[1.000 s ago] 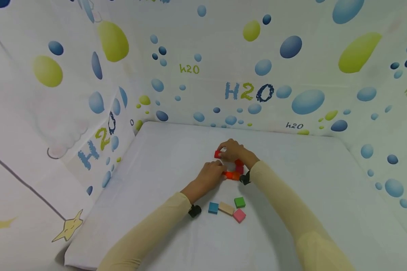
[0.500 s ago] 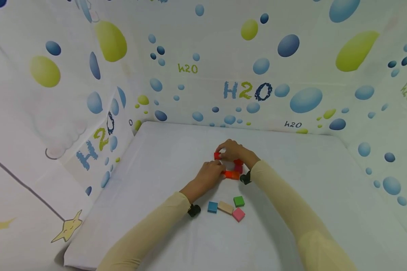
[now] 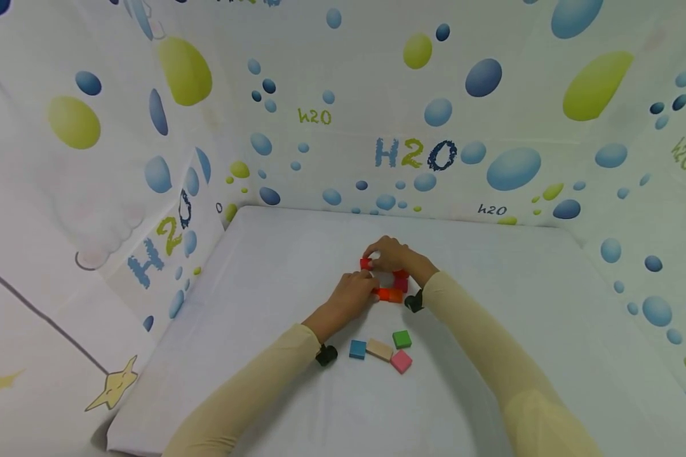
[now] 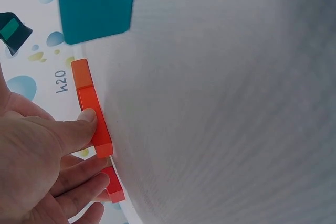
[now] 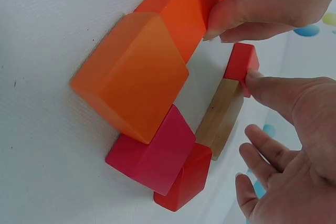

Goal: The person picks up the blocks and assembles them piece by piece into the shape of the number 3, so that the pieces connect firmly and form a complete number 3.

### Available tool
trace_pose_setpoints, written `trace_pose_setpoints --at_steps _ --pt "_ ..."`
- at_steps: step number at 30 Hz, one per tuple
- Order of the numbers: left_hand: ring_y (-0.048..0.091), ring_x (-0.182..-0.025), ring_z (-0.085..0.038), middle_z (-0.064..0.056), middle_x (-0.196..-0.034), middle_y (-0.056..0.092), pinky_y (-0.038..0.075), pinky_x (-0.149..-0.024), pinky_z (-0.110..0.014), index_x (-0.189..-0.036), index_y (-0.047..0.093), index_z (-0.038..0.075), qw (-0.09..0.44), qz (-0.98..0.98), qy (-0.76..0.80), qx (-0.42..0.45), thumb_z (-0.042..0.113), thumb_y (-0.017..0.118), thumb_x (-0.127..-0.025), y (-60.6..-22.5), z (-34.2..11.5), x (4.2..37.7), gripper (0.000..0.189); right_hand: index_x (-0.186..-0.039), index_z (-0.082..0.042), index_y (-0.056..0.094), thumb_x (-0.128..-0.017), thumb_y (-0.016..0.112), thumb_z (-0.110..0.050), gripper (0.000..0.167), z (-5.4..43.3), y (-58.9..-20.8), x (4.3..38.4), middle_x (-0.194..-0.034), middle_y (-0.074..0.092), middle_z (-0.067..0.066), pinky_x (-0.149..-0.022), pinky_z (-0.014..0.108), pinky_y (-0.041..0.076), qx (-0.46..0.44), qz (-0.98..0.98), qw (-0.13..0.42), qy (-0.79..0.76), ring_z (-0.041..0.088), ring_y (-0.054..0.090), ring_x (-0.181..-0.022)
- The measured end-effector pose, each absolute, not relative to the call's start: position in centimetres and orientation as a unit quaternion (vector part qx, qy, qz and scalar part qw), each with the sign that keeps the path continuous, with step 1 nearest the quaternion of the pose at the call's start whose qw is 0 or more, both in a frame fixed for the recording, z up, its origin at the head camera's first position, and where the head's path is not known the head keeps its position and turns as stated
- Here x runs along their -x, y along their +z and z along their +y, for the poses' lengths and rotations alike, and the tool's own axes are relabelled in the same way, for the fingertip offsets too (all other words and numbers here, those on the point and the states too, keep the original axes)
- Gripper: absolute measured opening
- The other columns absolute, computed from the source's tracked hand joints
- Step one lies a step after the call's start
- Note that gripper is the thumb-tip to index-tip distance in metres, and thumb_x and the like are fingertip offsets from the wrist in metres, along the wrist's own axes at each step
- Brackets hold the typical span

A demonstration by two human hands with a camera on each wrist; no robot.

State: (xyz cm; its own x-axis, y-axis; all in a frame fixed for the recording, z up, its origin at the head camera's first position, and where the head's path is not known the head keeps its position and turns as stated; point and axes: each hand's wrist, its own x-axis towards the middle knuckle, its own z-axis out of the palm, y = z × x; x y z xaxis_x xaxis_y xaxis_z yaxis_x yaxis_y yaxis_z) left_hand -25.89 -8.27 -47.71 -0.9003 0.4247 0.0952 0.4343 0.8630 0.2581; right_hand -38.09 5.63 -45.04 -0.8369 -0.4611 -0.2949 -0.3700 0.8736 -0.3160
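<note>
My left hand point(image 3: 351, 297) pinches a red-orange block point(image 4: 97, 121), with its thumb on the near face and fingers behind. An orange block point(image 5: 134, 77) adjoins that one's right end. Beyond it a magenta block point(image 5: 155, 153) and a red block point(image 5: 184, 179) continue the curve. A plain wooden block point(image 5: 220, 119) lies on the far side, partly behind the right hand in the head view. Its left end meets a second red block point(image 5: 242, 62), which my right hand point(image 3: 393, 254) holds with thumb and index finger. Together the blocks make a loop around bare cloth.
Nearer my body lie a blue block point(image 3: 357, 350), a wooden block point(image 3: 380, 350), a green block point(image 3: 402, 339) and a pink block point(image 3: 401, 362). White cloth point(image 3: 491, 304) covers the table, and a patterned curtain point(image 3: 331, 165) hangs behind it.
The red block in my right hand has shifted very slightly toward my left hand. Both grips stay the same, and the other blocks lie as before.
</note>
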Motion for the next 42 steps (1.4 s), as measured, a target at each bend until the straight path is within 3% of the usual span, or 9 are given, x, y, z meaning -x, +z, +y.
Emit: trace_pose_setpoints --at_steps 9,16,23,30,36,42 --pt "0.065 -0.114 -0.026 -0.009 -0.122 0.069 0.051 -0.107 -0.045 -0.123 0.074 0.013 0.007 -0.968 -0.134 0.212 0.023 0.074 -0.101 -47.8 -8.1 26.0 0.025 -0.142 -0.021 0.067 -0.103 0.065 -0.028 0.039 7.1 -43.9 38.0 -0.156 0.049 0.016 -0.116 0.075 0.029 0.210 0.949 0.167 -0.167 0.038 0.041 -0.145" --pt "0.066 -0.113 -0.026 -0.008 -0.121 0.070 0.051 -0.107 -0.045 -0.122 0.074 0.014 0.012 -0.970 -0.122 0.210 0.025 0.074 -0.101 -47.8 -8.0 26.1 0.024 -0.141 -0.017 0.067 -0.106 0.064 -0.032 0.038 9.8 -42.9 36.8 -0.155 0.050 0.018 -0.111 0.073 0.037 0.237 0.953 0.103 -0.156 0.039 0.044 -0.144" --pt "0.065 -0.112 -0.025 -0.008 -0.120 0.070 0.051 -0.107 -0.044 -0.122 0.075 0.013 0.011 -0.972 -0.122 0.203 0.025 0.074 -0.101 -47.9 -7.8 26.0 0.024 -0.133 -0.014 0.071 -0.101 0.072 -0.028 0.035 13.1 -42.2 31.6 -0.132 0.061 0.019 -0.099 0.060 0.045 0.257 0.949 0.088 -0.159 0.035 0.059 -0.122" --pt "0.066 -0.111 -0.024 -0.006 -0.119 0.070 0.052 -0.106 -0.043 -0.119 0.074 0.015 0.020 -0.972 -0.110 0.207 0.028 0.075 -0.100 -48.4 -7.8 26.1 0.023 -0.129 -0.018 0.074 -0.097 0.078 -0.028 0.034 15.5 -43.0 25.2 -0.110 0.065 0.003 -0.088 0.044 0.054 0.266 0.937 0.147 -0.172 0.018 0.062 -0.097" --pt "0.065 -0.114 -0.024 -0.006 -0.122 0.070 0.051 -0.108 -0.044 -0.122 0.073 0.016 0.012 -0.975 -0.096 0.201 0.029 0.074 -0.101 -48.6 -7.7 26.3 0.025 -0.128 -0.022 0.073 -0.097 0.078 -0.028 0.032 16.7 -45.5 21.6 -0.101 0.064 -0.005 -0.078 0.032 0.053 0.257 0.930 0.166 -0.203 0.011 0.059 -0.090" --pt "0.065 -0.114 -0.025 -0.007 -0.123 0.070 0.052 -0.108 -0.043 -0.123 0.072 0.015 0.009 -0.975 -0.091 0.204 0.028 0.074 -0.101 -48.4 -7.6 26.4 0.026 -0.126 -0.022 0.071 -0.097 0.078 -0.025 0.030 17.0 -47.1 20.3 -0.096 0.062 -0.008 -0.080 0.035 0.047 0.264 0.931 0.134 -0.215 0.010 0.057 -0.089"
